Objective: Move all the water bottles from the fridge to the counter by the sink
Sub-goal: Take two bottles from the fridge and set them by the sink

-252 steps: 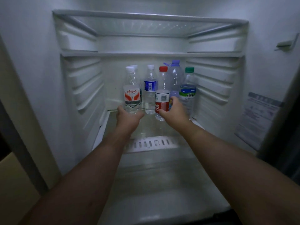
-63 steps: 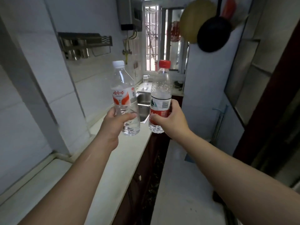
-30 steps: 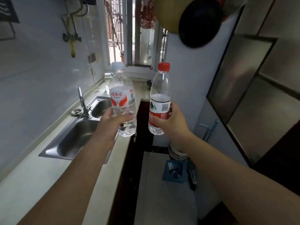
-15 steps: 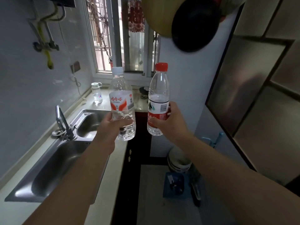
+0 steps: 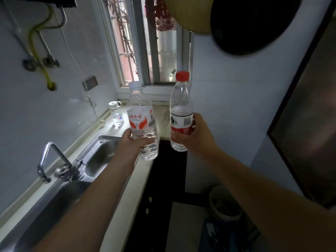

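The pale counter [image 5: 134,186] runs along the tiled wall on the left toward the window [image 5: 145,51], with dark cabinet fronts [image 5: 154,197] below its edge. Set into it is a steel sink [image 5: 98,157], and a bent chrome faucet [image 5: 54,160] stands at the sink's wall side. High on the right a dark round pan [image 5: 254,24] hangs against the white wall, overlapping a tan round object [image 5: 190,13] beside it. Both forearms reach forward over the counter edge and the floor. The left hand [image 5: 132,144] has its grip closed around the lower half of a white-capped bottle [image 5: 141,120] with a red and white label, held upright in the air above the counter's front edge, near the sink's far corner. The right hand [image 5: 194,137] has its grip wrapped around the lower part of a red-capped bottle [image 5: 181,110] with a white and red label, also upright, held out over the dark cabinet front just beyond the counter edge. The two bottles are near each other but apart, and neither touches the counter. Farther back, by the window corner, a small clear jar [image 5: 116,113] with a white lid stands on the counter close to the wall.
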`<state>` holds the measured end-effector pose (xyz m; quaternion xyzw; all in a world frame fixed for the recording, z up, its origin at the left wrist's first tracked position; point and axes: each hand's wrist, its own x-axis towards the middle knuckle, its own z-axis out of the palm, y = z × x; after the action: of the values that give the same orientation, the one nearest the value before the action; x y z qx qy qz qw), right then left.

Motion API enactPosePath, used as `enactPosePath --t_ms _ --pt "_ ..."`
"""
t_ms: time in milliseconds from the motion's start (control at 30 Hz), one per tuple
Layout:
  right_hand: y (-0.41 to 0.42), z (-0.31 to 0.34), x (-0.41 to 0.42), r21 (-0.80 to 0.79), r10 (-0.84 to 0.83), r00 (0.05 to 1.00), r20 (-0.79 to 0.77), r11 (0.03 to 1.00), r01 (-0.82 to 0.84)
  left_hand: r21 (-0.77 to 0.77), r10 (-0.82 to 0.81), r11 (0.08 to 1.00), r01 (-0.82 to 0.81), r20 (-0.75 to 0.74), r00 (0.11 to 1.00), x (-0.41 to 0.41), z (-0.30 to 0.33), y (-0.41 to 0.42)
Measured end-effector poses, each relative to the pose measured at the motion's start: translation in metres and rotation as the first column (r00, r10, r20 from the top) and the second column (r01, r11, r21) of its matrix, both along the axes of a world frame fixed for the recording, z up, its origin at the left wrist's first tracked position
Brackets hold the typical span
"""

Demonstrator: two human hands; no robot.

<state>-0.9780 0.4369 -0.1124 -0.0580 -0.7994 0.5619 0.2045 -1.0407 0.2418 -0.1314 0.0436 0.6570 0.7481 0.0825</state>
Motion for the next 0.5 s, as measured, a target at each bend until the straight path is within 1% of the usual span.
enactPosePath --t_ms 133,200,367,500 --pt "0.027 -0.001 -0.051 0.006 0.039 0.999 -0.022 0.999 -0.039 -0.007 0.059 0.998 -0.06 -0.021 0.998 -0.032 0.007 0.023" --pt "0.036 -0.006 -0.073 -0.001 0.055 0.998 -0.019 0.998 -0.055 -0.042 0.082 0.996 -0.082 -0.019 0.996 -0.05 0.007 0.026" --pt "0.051 -0.018 -0.126 0.031 0.112 0.994 -0.009 0.993 -0.111 -0.126 0.12 0.984 -0.122 -0.022 0.992 -0.098 -0.005 0.02" --pt "0.051 -0.029 -0.175 0.035 0.135 0.991 0.017 0.99 -0.136 -0.15 0.167 0.975 -0.166 -0.003 0.986 -0.14 -0.02 0.007"
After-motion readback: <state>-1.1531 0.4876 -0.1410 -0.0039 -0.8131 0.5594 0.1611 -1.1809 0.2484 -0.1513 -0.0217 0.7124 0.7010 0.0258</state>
